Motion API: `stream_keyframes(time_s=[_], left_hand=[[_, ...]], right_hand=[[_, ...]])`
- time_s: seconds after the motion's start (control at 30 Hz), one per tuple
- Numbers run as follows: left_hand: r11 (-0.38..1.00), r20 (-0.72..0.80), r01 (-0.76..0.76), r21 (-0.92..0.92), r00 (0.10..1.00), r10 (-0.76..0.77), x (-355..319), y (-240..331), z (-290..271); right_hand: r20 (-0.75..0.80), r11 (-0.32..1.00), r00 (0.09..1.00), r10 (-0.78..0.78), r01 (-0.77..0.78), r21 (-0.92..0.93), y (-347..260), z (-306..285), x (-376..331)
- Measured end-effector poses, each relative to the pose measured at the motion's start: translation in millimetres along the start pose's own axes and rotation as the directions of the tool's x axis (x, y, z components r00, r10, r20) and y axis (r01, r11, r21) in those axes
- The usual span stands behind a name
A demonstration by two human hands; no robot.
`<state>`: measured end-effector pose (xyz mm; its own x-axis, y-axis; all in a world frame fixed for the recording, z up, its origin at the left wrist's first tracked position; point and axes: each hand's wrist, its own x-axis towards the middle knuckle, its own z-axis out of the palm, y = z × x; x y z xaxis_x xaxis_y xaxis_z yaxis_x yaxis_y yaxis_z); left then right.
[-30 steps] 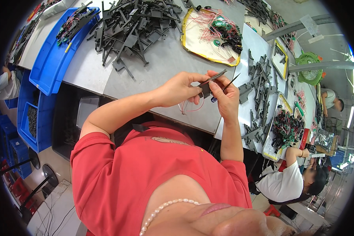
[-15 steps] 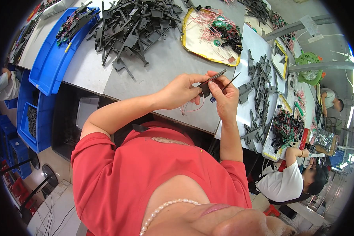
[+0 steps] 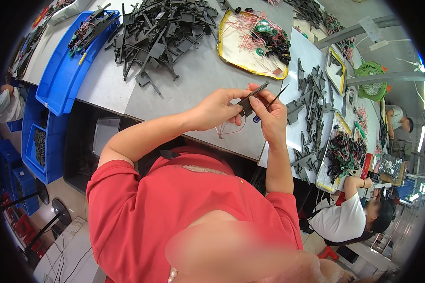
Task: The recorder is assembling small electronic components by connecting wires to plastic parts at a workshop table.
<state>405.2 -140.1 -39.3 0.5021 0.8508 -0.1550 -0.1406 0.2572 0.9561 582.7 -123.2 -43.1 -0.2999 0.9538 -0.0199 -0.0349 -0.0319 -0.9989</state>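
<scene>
Above the front edge of the table, my left hand (image 3: 217, 111) is closed on a narrow black plastic part (image 3: 246, 104). Thin red and white wires (image 3: 231, 129) hang in a loop under it. My right hand (image 3: 273, 115) is closed too, its thumb and fingers at the far end of the same part. It also grips a slim dark pointed tool (image 3: 279, 94), whose blue end (image 3: 256, 119) shows below the thumb; its exact kind is unclear. Fingers hide much of the part.
A heap of black plastic parts (image 3: 163, 40) lies at the back. A yellow-edged tray (image 3: 231, 56) holds wired green boards. More black parts (image 3: 311, 104) lie on the right, by another wired-board tray (image 3: 322, 181). Blue bins (image 3: 56, 89) stand left. A co-worker (image 3: 340, 219) sits at right.
Both hands stay in nearly the same place, still on the black plastic part and the pointed tool. The view has shifted very slightly.
</scene>
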Motion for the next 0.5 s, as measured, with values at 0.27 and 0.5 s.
stream_keyframes(time_s=[0.27,0.5], left_hand=[[0.956,-0.110,-0.127,0.266,0.981,0.161,4.5,-1.1,-0.3],[0.175,0.183,-0.398,0.901,0.712,0.678,9.3,31.5,-22.9]], right_hand=[[-0.075,0.987,0.985,-0.153,0.148,-0.066,-6.1,10.0,5.9],[0.410,0.209,0.815,-0.410,0.522,-0.827,-39.5,-30.4,6.5]])
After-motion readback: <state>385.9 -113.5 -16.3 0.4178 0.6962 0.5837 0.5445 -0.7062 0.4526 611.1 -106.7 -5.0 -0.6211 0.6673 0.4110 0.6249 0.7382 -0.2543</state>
